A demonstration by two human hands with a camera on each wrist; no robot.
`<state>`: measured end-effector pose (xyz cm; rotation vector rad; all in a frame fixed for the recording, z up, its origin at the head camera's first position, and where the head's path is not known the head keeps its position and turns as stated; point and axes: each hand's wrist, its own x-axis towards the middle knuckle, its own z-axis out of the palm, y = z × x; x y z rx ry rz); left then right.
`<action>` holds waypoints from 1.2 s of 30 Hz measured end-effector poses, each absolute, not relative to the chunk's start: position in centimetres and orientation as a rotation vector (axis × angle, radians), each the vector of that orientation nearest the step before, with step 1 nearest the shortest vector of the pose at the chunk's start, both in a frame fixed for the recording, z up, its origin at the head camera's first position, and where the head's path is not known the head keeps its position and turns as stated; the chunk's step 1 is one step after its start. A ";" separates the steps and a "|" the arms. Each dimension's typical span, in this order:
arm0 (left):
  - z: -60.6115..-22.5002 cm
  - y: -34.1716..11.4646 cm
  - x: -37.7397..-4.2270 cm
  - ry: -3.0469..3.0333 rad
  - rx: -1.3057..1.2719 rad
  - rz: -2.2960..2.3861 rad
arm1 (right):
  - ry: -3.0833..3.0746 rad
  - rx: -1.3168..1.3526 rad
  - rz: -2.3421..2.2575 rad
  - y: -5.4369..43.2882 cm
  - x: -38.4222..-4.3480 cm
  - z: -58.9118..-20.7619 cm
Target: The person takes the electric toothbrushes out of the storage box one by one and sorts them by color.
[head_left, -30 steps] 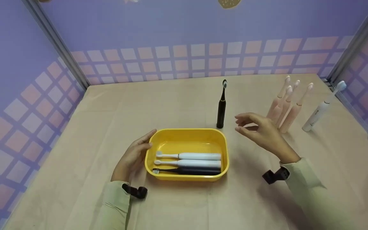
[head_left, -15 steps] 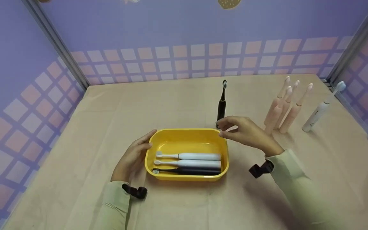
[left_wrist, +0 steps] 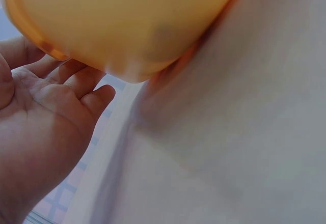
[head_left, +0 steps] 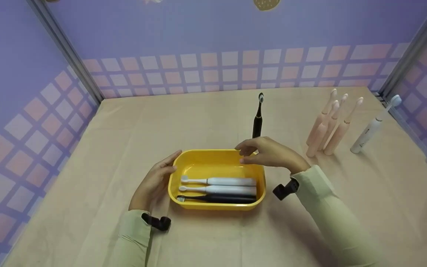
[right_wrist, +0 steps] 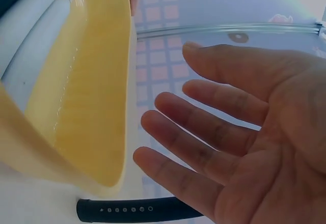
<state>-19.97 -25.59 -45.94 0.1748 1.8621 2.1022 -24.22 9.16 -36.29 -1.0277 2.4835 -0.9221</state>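
A yellow plastic basket (head_left: 217,207) sits on the table with two white electric toothbrushes (head_left: 232,181) and a black one (head_left: 232,198) lying in it. My left hand (head_left: 154,181) holds its left rim, thumb over the edge and fingers along the outer wall. Above the back right corner hovers my right hand (head_left: 271,154), fingers spread and loosely bent with nothing between them. Behind that hand stands a black electric toothbrush (head_left: 257,124), its base hidden in the head view; its handle (right_wrist: 132,210) also shows in the right wrist view.
Several pink toothbrushes (head_left: 337,135) stand in a cluster at the right, with a shorter pink one (head_left: 316,141) in front. Farther right a white toothbrush (head_left: 367,135) stands upright. Tiled-pattern walls (head_left: 198,70) enclose the table's back and sides.
My right hand has moved left from beside the pink toothbrushes, passing in front of the standing black toothbrush to the basket's back right corner. My left hand and the basket stay put.
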 end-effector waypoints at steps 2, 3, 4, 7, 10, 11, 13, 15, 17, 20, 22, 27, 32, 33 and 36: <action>-46.0 -25.6 -20.0 1.862 0.172 2.104 | 2.462 -1.039 -0.901 8.8 -24.4 -36.4; -46.0 -25.6 -20.0 1.861 0.164 2.107 | 2.451 -1.039 -0.890 8.6 -24.4 -36.4; -46.0 -25.6 -20.0 1.866 0.161 2.106 | 2.445 -1.040 -0.876 8.4 -24.4 -36.4; -46.0 -25.5 -19.9 1.875 0.149 2.105 | 2.429 -1.021 -0.842 7.9 -24.6 -36.6; -46.0 -25.5 -19.9 1.871 0.148 2.108 | 2.411 -1.003 -0.812 7.4 -24.7 -36.7; -46.0 -25.5 -19.9 1.867 0.145 2.112 | 2.404 -0.999 -0.805 7.2 -24.8 -36.8; -46.0 -25.5 -19.9 1.866 0.132 2.116 | 2.389 -0.996 -0.789 6.9 -25.0 -36.9; -46.0 -25.5 -19.9 1.874 0.127 2.113 | 2.378 -1.010 -0.770 6.6 -25.1 -37.1; -46.0 -25.5 -19.9 1.882 0.121 2.107 | 2.370 -1.011 -0.751 6.4 -25.2 -37.3; -45.9 -25.6 -19.8 1.891 0.123 2.098 | 2.358 -0.997 -0.722 6.0 -25.4 -37.5; -45.8 -25.6 -19.8 1.884 0.131 2.097 | 2.350 -0.975 -0.705 5.6 -25.6 -37.7; -45.8 -25.6 -19.8 1.874 0.150 2.098 | 2.331 -0.942 -0.667 4.9 -25.8 -38.1; -46.4 -25.8 -20.1 1.912 0.168 2.076 | 2.319 -0.924 -0.642 4.4 -26.1 -38.8; -46.5 -25.9 -20.2 1.918 0.180 2.073 | 2.313 -0.913 -0.640 4.3 -26.2 -38.9; -46.6 -26.0 -20.3 1.930 0.233 2.062 | 2.292 -0.876 -0.624 4.2 -26.3 -39.2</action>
